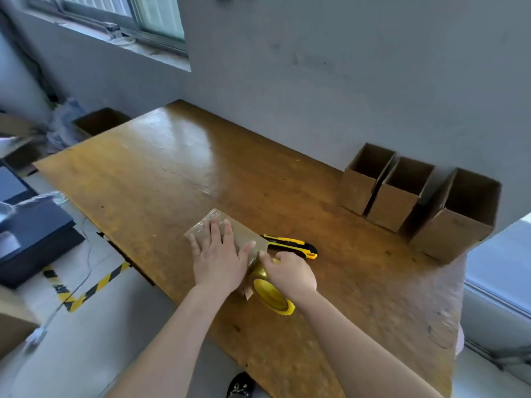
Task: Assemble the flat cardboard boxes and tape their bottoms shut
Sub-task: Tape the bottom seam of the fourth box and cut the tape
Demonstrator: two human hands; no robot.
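The left hand (218, 259) lies flat, its grip wide, fingers straight and spread, pressing on the taped bottom of one small cardboard box (247, 239) that stands on the surface (172, 168) toward its near edge. The right hand (290, 274), its grip curled round one tape roll (273, 297) with a yellow core, holds it against the box's near right end. One yellow-and-black utility knife (290, 244) lies just right of the box. Three open boxes (399, 196) stand in a row at the far right by the wall. One more open box (100, 122) sits beyond the surface's far left corner.
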